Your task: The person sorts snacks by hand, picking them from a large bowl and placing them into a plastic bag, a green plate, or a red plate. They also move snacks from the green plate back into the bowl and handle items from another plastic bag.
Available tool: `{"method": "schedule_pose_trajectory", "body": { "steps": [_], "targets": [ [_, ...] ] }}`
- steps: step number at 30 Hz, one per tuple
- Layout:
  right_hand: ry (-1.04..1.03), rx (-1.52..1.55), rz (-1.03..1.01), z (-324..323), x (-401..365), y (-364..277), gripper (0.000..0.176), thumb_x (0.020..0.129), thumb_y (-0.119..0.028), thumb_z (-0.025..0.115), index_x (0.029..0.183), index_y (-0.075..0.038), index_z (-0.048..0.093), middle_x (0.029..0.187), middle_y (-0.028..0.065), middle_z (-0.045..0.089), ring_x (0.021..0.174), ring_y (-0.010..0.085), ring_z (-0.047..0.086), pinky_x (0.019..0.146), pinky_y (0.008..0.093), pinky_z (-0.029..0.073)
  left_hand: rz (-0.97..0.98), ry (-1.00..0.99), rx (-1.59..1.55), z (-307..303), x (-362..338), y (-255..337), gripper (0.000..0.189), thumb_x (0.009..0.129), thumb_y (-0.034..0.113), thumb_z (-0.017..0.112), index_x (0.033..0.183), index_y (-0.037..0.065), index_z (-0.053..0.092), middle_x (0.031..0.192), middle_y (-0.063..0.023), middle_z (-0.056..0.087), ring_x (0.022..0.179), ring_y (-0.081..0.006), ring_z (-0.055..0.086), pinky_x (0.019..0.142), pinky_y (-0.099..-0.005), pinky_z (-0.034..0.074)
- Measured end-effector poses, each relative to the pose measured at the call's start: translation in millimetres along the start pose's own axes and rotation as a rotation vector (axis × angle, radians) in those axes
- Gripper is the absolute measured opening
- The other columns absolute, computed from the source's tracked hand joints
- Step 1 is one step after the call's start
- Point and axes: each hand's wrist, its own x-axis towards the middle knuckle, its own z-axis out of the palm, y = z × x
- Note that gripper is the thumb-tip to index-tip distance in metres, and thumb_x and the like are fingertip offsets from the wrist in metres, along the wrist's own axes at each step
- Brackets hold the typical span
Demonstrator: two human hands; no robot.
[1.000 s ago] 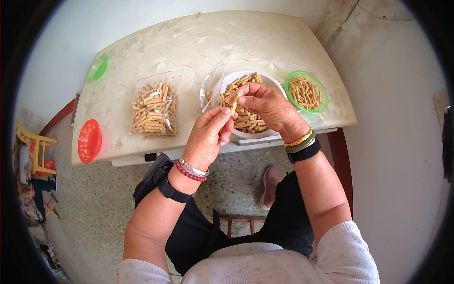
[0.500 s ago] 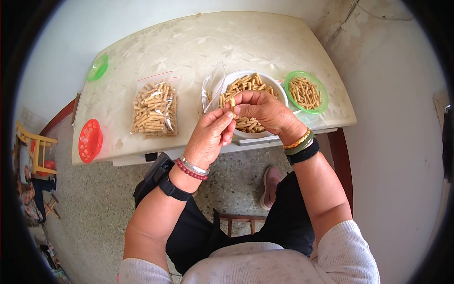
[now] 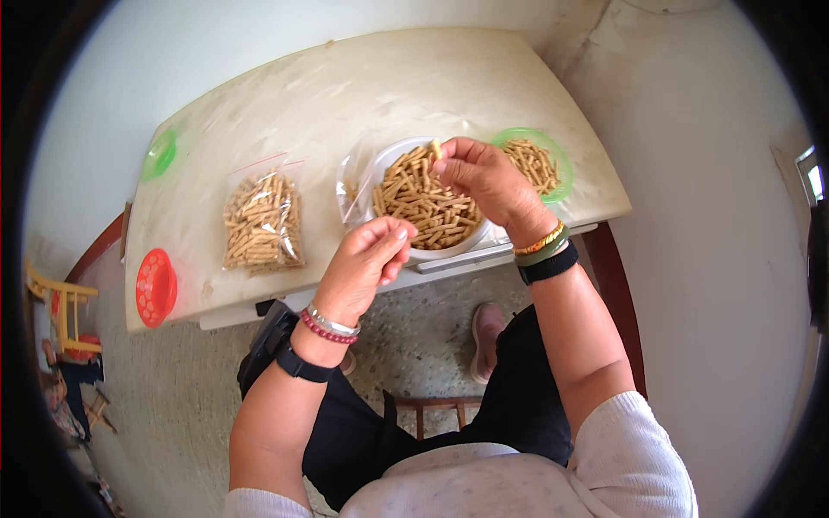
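Observation:
My right hand (image 3: 480,173) is raised over the right side of a white bowl (image 3: 473,245), pinching a short pale tan stick (image 3: 436,149) between thumb and fingertips. The bowl is full of similar short tan sticks (image 3: 423,203). At its front left rim is my left hand (image 3: 367,252), thumb pressed to the forefinger; I cannot tell whether something small is in that pinch. An open clear plastic bag (image 3: 352,186) stands against the bowl's left side, with a few sticks inside. Behind my right hand, a green basket (image 3: 563,177) holds thinner sticks.
A filled zip bag of sticks (image 3: 263,220) lies on the table (image 3: 380,78) left of the bowl. Farther left are a red basket (image 3: 156,288) and a green dish (image 3: 161,155). A yellow wooden chair (image 3: 65,311) stands on the floor at far left.
My hands have come apart: the right has lifted up and away with a stick, the left has drawn down and to the left. The view has shifted slightly.

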Motion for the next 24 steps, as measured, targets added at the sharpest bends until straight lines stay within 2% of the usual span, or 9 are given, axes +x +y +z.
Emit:
{"method": "schedule_pose_trajectory", "body": {
  "steps": [5,7,11,12,14,15,17,21,24],
  "targets": [
    [0.369,-0.277,-0.117,-53,-9,-13,0.009,0.088,-0.013,0.062,0.089,-0.005,0.061,0.075,-0.0016,0.060,0.061,0.0055,0.050,0.057,0.0183,0.041,0.027,-0.028,0.172,-6,-7,3,0.018,0.093,0.023,0.057,0.097,0.006,0.059,0.070,0.0037,0.052,0.056,-0.0025,0.042,0.049,-0.0150,0.031],
    [0.592,-0.607,-0.117,-91,-3,8,0.021,0.082,-0.020,0.065,0.091,-0.001,0.066,0.080,0.0064,0.067,0.072,0.0141,0.062,0.068,0.0272,0.049,0.047,-0.054,0.218,-10,-11,5,0.017,0.093,0.022,0.057,0.096,0.005,0.059,0.070,0.0036,0.052,0.056,-0.0023,0.042,0.049,-0.0147,0.032],
    [0.710,-0.988,-0.021,-121,-16,15,0.023,0.079,-0.025,0.065,0.088,-0.004,0.070,0.082,0.0135,0.069,0.077,0.0242,0.066,0.074,0.0335,0.050,0.094,-0.066,0.322,-14,-22,7,0.017,0.092,0.021,0.058,0.096,0.005,0.059,0.070,0.0029,0.053,0.057,-0.0022,0.042,0.051,-0.0146,0.033],
    [0.714,-0.983,-0.020,-127,-16,18,0.023,0.079,-0.025,0.065,0.088,-0.004,0.070,0.082,0.0135,0.069,0.077,0.0242,0.066,0.074,0.0335,0.050,0.133,-0.073,0.353,-16,-25,6,0.017,0.092,0.021,0.058,0.096,0.004,0.059,0.070,0.0026,0.053,0.057,-0.0022,0.042,0.051,-0.0146,0.033],
    [0.663,-0.773,-0.039,-138,-17,24,0.024,0.084,-0.017,0.061,0.097,0.002,0.066,0.073,0.0039,0.063,0.063,0.0091,0.054,0.060,0.0235,0.045,0.155,-0.073,0.403,-21,-32,7,0.017,0.091,0.021,0.059,0.096,0.004,0.059,0.070,0.0022,0.053,0.058,-0.0024,0.043,0.051,-0.0146,0.034],
    [0.676,-0.762,-0.044,-145,-20,25,0.024,0.084,-0.017,0.061,0.097,0.002,0.066,0.073,0.0039,0.063,0.063,0.0091,0.054,0.060,0.0235,0.045,0.193,-0.039,0.443,-25,-36,8,0.015,0.092,0.017,0.058,0.097,0.004,0.060,0.070,0.0023,0.054,0.057,-0.0021,0.043,0.051,-0.0151,0.035],
    [0.689,-0.285,-0.107,-142,-28,15,0.023,0.089,-0.017,0.056,0.101,0.001,0.064,0.079,0.0035,0.063,0.063,0.0083,0.050,0.059,0.0223,0.044,0.239,0.041,0.516,-24,-47,20,0.013,0.093,0.015,0.055,0.096,0.003,0.060,0.071,0.0024,0.055,0.057,-0.0022,0.045,0.052,-0.0155,0.036],
    [0.686,-0.160,-0.192,-129,-46,-1,0.020,0.088,-0.016,0.056,0.097,0.000,0.063,0.076,0.0038,0.063,0.061,0.0080,0.051,0.057,0.0223,0.044,0.171,0.177,0.670,-33,-91,44,0.016,0.094,0.016,0.053,0.091,0.004,0.061,0.070,0.0035,0.055,0.058,-0.0031,0.047,0.052,-0.0166,0.038],
    [0.666,-0.160,-0.177,-120,-60,-6,0.023,0.091,-0.018,0.054,0.102,0.000,0.063,0.081,0.0034,0.063,0.065,0.0077,0.049,0.061,0.0209,0.043,0.163,0.320,1.152,-85,-130,24,0.022,0.092,0.021,0.055,0.086,0.001,0.060,0.065,-0.0044,0.055,0.058,-0.0126,0.052,0.055,-0.0292,0.043]
  ]
}}
